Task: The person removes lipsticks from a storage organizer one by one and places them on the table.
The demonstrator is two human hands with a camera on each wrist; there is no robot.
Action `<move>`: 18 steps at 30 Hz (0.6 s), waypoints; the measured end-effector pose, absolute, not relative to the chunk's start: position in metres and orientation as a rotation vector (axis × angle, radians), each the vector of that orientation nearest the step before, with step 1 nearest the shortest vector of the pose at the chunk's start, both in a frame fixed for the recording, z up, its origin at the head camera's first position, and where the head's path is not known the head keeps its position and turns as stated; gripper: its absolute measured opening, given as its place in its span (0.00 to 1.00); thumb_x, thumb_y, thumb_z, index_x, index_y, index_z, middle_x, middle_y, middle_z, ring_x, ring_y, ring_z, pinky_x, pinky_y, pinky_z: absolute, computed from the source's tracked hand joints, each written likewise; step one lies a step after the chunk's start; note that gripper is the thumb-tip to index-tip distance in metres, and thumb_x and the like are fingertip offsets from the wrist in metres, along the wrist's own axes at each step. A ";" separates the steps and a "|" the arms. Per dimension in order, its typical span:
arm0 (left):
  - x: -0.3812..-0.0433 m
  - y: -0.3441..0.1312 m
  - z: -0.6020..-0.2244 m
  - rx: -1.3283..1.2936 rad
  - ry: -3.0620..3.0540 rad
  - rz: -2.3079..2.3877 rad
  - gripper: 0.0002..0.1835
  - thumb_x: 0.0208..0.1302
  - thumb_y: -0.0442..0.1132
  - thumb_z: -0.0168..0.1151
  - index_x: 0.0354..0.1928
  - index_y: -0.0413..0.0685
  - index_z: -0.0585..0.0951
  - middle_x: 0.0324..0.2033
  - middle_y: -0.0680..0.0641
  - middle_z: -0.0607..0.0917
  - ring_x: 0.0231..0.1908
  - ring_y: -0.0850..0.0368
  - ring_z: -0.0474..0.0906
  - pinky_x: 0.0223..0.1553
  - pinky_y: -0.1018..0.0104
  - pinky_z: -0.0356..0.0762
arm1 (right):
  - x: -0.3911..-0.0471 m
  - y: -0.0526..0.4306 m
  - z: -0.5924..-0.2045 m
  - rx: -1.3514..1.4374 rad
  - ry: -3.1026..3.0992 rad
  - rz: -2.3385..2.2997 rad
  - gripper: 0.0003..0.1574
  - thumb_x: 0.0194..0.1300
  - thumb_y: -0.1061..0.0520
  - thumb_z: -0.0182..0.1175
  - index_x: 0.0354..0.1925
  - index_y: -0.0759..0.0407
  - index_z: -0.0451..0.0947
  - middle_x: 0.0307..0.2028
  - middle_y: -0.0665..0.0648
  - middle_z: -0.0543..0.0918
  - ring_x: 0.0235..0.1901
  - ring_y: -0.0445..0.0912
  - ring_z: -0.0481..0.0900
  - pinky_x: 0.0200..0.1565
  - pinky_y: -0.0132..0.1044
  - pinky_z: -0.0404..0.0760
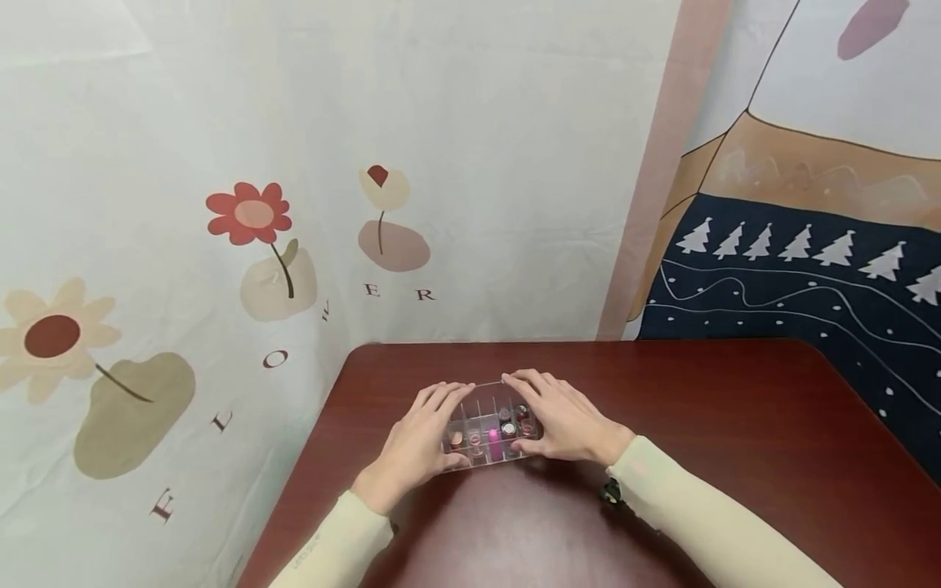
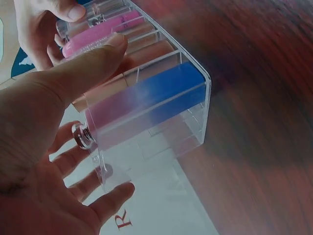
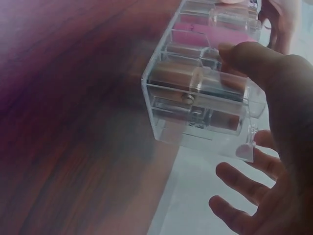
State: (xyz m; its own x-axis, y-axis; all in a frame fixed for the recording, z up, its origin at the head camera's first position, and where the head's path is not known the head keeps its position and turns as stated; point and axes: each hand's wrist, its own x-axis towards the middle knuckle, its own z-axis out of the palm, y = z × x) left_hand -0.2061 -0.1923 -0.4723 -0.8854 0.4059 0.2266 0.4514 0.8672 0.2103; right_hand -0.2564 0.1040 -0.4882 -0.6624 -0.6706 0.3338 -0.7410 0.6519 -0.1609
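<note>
Both hands hold a clear plastic divided organizer over the table, one at each end. My left hand grips the left end, its thumb across the near side and its fingers on the far side. The right hand grips the other end the same way. Several lipstick tubes stand in the compartments, among them a bright pink one near the middle. In the left wrist view, a pink-and-blue tube fills the end compartment. A brownish, silver-banded tube shows at the right end in the right wrist view.
The reddish-brown table spreads under and around the hands. A pale curtain with printed flowers hangs behind and to the left. At the right hangs a dark cloth with printed trees. A small dark device sits under the right wrist.
</note>
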 end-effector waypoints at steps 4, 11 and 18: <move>-0.205 -0.184 -0.472 -0.704 -2.859 -0.393 0.66 0.48 0.51 1.00 0.89 0.60 0.71 0.83 0.51 0.78 0.83 0.41 0.72 0.43 0.45 0.98 | -0.251 0.114 -0.487 1.123 -2.660 0.444 0.70 0.63 0.31 0.87 0.89 0.55 0.67 0.79 0.58 0.78 0.70 0.54 0.84 0.69 0.57 0.90; -0.203 -0.177 -0.471 -0.800 -2.875 -0.497 0.66 0.53 0.51 0.97 0.92 0.60 0.67 0.87 0.48 0.74 0.87 0.40 0.69 0.54 0.39 0.97 | -0.241 0.136 -0.483 1.093 -2.713 0.515 0.70 0.61 0.35 0.90 0.88 0.55 0.68 0.78 0.58 0.78 0.71 0.54 0.84 0.71 0.56 0.91; -0.202 -0.172 -0.470 -0.873 -2.855 -0.677 0.65 0.58 0.48 0.95 0.92 0.50 0.65 0.88 0.46 0.71 0.87 0.41 0.69 0.80 0.45 0.83 | -0.232 0.162 -0.480 1.058 -2.712 0.524 0.69 0.58 0.39 0.92 0.86 0.58 0.70 0.77 0.59 0.79 0.70 0.53 0.84 0.66 0.53 0.93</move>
